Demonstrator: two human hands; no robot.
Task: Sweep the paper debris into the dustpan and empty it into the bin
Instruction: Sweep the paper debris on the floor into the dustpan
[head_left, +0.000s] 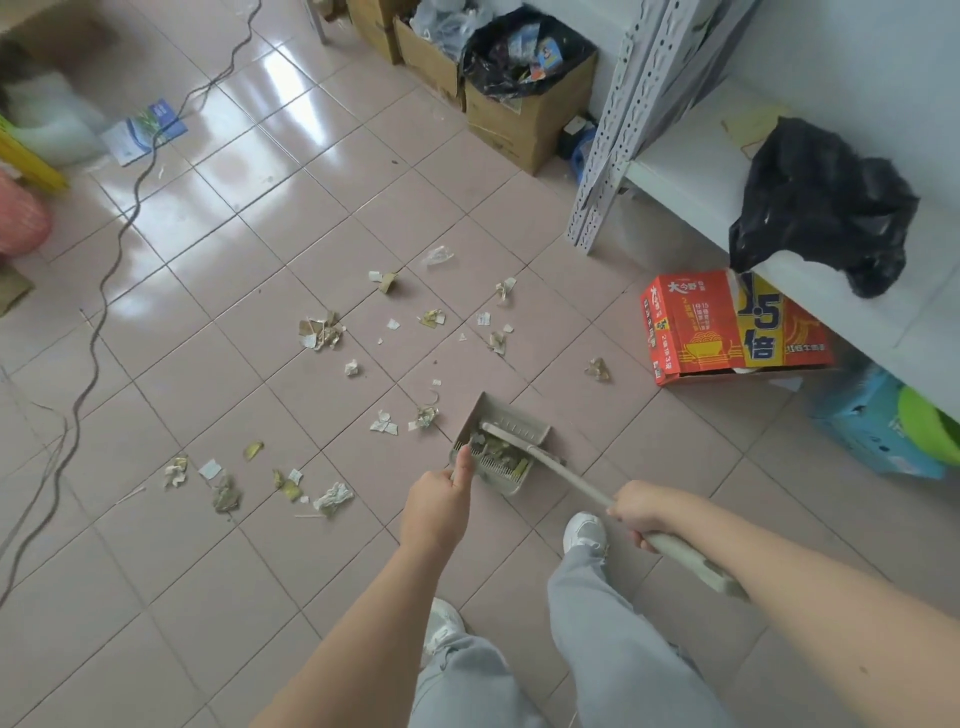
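The right grip (641, 514) is closed round a long beige handle (691, 558), which runs down to the dustpan (524, 423) on the floor just ahead of both grips. The left grip (439, 501) is curled tight with the thumb up, right at the near edge of the pan. What is held in it is seen end-on, so it is hard to be sure, but it is most likely the broom (470, 441). Some paper debris (319, 332) is already in the pan, but much more is spread beyond the left grip and off to its left.

Things could go wrong from here. If the pan is tipped or lifted too fast, the light paper in it could be dropped back out. Small bits could be pushed under the pan's edge and not into it. The scraps off to the right of the right grip, near the red box (727, 322), could be knocked under the shelf (701, 171). The bin (519, 124), far ahead of the right grip, looks heaped up, so paper tipped in could be spilled over its side. A long cable (119, 234) lies well to the left of the left grip, and the broom or a foot could be caught on it.

The floor (260, 597) is made of pink tiles. It is smooth and shiny, so paper would slide on it easily, and the lines between the tiles could trap tiny bits. A black bag (821, 208) is lying on the white shelf, and cardboard boxes are lined up beside the bin.
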